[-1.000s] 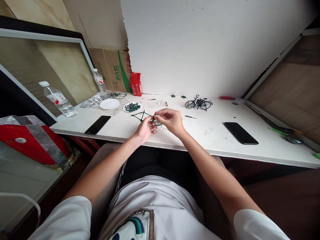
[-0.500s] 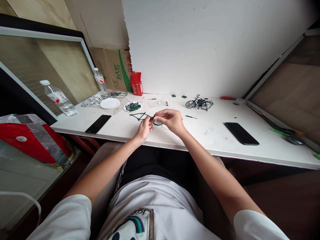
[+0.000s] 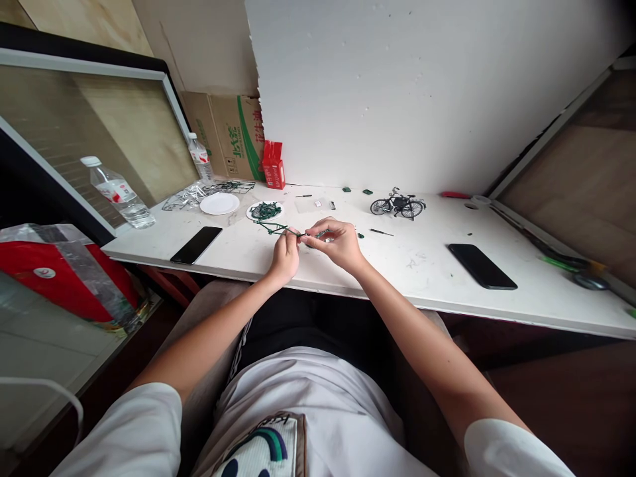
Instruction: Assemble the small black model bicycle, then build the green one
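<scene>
My left hand (image 3: 285,256) is closed around a green model bicycle frame (image 3: 271,228), whose thin tubes stick out to the left above the table. My right hand (image 3: 338,244) meets it fingertip to fingertip at the frame's right end. Thumb and forefinger there are pinched, and part of a small spoked wheel (image 3: 324,234) shows between the right fingers. Just where the wheel meets the frame is hidden by the fingertips. Beyond the hands lies a white plate (image 3: 251,217) of green plastic parts (image 3: 265,211).
A finished black model bicycle (image 3: 397,204) stands at the back right, near a small screwdriver (image 3: 381,232). Black phones lie left (image 3: 197,245) and right (image 3: 481,266). At the back left are a white plate (image 3: 219,203), water bottles (image 3: 122,195) and a red box (image 3: 273,164).
The bicycle frame has tilted a little, its left end nearer the parts plate. Both hands have shifted slightly left, and the wheel under the right fingers has turned to another angle.
</scene>
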The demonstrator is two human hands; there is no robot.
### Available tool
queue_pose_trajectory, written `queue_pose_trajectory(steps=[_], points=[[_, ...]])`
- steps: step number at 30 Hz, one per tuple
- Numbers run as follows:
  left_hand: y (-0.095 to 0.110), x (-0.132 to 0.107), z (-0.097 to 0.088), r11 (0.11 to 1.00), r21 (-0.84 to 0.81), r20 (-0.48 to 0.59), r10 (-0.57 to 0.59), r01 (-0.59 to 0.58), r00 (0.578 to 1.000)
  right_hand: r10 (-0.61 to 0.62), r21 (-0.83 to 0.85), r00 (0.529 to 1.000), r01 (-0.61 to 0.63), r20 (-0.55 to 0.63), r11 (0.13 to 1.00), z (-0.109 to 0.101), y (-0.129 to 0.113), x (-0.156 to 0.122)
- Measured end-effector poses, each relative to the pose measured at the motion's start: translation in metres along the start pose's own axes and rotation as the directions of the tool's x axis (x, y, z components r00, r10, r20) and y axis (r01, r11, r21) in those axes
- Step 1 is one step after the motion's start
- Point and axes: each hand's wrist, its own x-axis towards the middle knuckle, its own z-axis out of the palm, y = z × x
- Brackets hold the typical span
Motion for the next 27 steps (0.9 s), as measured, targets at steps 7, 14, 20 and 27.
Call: queue_pose_trajectory(steps=[7,14,20,27], points=[[-0.005,-0.003,-0.003,0.943,0.183,-0.079,0.296,-0.278,0.952,-0.055,0.023,0.998,0.056,-0.033,0.998,0.004,0.002,-0.002],[-0.015,0.001,-0.007,0.827,0.322,-0.029,0.496,-0.461,0.868,-0.184,0.045,0.982,0.185,-0.036,0.982,0.006,0.007,-0.002],[0.004,0.003,-0.015,0.559,0.429,0.101,0.751,-0.709,0.653,-0.353,-0.039,0.933,0.351,-0.066,0.935,0.008,-0.005,-0.005],[0.024,0.002,-0.018,0.536,0.424,0.077,0.782,-0.73,0.619,-0.308,0.005,0.95,0.309,-0.052,0.951,0.011,-0.023,-0.008]])
